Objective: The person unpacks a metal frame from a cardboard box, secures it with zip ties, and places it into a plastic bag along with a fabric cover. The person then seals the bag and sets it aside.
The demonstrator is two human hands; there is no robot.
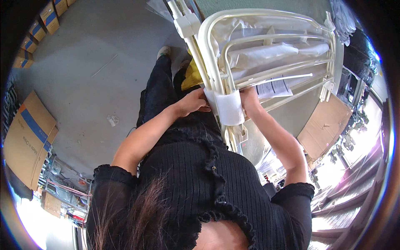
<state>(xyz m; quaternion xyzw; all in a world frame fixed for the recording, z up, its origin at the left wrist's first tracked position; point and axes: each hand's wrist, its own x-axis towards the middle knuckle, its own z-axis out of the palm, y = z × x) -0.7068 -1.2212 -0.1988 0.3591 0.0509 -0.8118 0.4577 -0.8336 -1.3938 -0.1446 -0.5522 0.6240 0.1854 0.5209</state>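
Note:
A folded frame of cream metal tubes (275, 36) stands before me. Clear plastic (266, 56) lies among its bars. White foam wrap (230, 109) goes around the near tubes at the lower left corner of the frame. My left hand (194, 102) is at the left edge of this wrap, its fingers curled against it. On the other side, my right hand (249, 100) reaches in behind the wrap, which hides its fingers. Close by the right hand are a printed paper sheet (274, 88) and a thin white strip (291, 77), perhaps a cable tie.
A large cardboard box with a blue band (31, 139) stands at the left, with more boxes (49, 18) at the far left. Flat cardboard (324, 125) leans at the right. Something yellow (192, 76) is behind the frame. Crumpled plastic (112, 120) lies on the grey floor (96, 83).

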